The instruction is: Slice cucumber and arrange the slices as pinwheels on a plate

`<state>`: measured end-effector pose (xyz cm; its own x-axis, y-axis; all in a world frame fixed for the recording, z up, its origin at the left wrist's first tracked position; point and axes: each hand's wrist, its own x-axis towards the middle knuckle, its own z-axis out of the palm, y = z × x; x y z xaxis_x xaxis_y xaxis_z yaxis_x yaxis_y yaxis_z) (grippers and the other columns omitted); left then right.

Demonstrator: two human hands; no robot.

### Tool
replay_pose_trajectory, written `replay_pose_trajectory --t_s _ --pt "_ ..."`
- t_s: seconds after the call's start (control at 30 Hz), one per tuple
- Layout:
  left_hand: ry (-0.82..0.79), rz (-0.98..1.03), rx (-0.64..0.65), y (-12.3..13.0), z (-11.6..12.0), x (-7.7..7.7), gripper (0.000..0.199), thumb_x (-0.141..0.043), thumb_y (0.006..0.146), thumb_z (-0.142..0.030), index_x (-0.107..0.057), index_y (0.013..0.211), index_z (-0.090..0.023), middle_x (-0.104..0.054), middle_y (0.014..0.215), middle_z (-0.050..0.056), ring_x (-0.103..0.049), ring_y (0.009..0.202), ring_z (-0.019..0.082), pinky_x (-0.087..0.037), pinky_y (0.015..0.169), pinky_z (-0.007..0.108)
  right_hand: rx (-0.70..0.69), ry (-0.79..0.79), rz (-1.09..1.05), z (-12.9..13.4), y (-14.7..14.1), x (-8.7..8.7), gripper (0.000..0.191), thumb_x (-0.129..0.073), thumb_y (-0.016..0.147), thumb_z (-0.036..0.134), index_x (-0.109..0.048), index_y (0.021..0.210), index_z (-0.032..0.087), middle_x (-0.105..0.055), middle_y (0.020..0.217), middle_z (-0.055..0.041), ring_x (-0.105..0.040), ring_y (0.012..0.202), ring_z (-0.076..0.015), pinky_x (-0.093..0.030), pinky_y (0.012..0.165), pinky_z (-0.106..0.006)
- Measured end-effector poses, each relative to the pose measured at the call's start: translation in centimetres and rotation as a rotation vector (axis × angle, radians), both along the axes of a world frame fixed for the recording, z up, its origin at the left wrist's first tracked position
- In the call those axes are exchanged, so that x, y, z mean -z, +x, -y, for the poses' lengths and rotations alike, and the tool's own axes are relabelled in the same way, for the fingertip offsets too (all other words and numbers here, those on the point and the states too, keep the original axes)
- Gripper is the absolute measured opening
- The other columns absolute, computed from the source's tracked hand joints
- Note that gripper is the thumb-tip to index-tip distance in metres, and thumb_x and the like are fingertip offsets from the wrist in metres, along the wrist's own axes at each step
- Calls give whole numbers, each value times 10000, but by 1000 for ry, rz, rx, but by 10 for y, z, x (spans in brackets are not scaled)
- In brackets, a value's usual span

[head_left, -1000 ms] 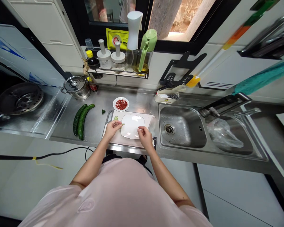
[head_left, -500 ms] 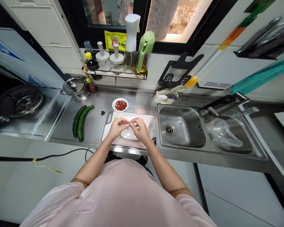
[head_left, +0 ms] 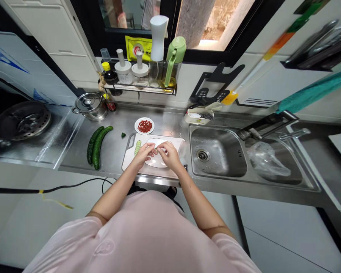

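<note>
My left hand (head_left: 146, 153) and my right hand (head_left: 169, 154) meet above a white plate (head_left: 156, 163) on the cutting board (head_left: 128, 159). The fingertips of both are pinched together around a small pale-green piece that looks like a cucumber slice, mostly covered by the fingers. Just left of my left hand, a row of overlapping cucumber slices (head_left: 138, 147) lies on the board. A knife handle (head_left: 185, 167) shows at the board's right edge, its blade out of sight. Beyond the board stands a small white dish (head_left: 136, 125) of chopped red pieces (head_left: 145, 126).
Two whole cucumbers (head_left: 99, 147) and a dark green cucumber end (head_left: 123, 135) lie left of the board. A lidded steel pot (head_left: 91, 107) stands behind them. On the right is a sink (head_left: 218, 151); a condiment shelf (head_left: 139, 89) hangs above the counter.
My left hand has turned and its fingers have spread somewhat, while the right has shifted slightly right. More of the cucumber row now shows beside my left hand.
</note>
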<state>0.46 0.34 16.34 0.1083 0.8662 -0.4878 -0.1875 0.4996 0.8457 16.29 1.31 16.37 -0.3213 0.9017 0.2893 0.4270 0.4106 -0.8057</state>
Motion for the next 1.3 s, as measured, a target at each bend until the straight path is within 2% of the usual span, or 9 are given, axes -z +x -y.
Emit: replay_pose_trajectory --t_s 0.17,0.5,0.9,1.1,1.2,1.3 --pt "33 -44 -5 0 -9 14 425 -693 662 -394 -557 1023 -215 -616 718 9 -529 579 70 -303 457 150 -16 3 25 -3 5 12 179 -483 892 332 -618 854 221 -597 895 -50 -509 869 -192 -401 779 -318" --pt "106 -64 -12 0 -30 51 497 -730 564 -270 -555 1027 -218 -609 746 -10 -552 628 80 -349 525 168 11 -45 77 -17 8 56 142 -507 859 289 -599 791 204 -575 806 -25 -505 798 -168 -380 739 -280" --pt "241 -55 -25 2 -36 67 475 -732 577 -273 -570 1012 -170 -594 699 -24 -537 615 75 -393 580 191 66 -143 46 -23 5 70 141 -505 827 277 -608 796 186 -594 753 -6 -524 697 -130 -386 664 -232" --pt "308 -112 -4 2 -49 98 433 -717 598 -220 -573 1000 -149 -586 681 -28 -536 593 66 -414 612 196 81 -206 168 -32 7 86 142 -514 820 272 -621 822 178 -619 762 -8 -529 698 -126 -374 661 -217" --pt "319 -227 10 3 -59 114 398 -697 609 -172 -581 989 -154 -593 691 -21 -556 628 78 -428 636 200 83 -218 241 -40 6 100 142 -510 824 257 -628 836 179 -634 789 -15 -538 715 -125 -367 667 -209" --pt "320 -397 39 5 -71 124 369 -677 626 -134 -596 985 -167 -616 709 -13 -572 652 91 -444 667 213 115 -258 321 -50 4 112 158 -498 839 257 -635 857 179 -649 805 -21 -549 723 -125 -360 662 -202"
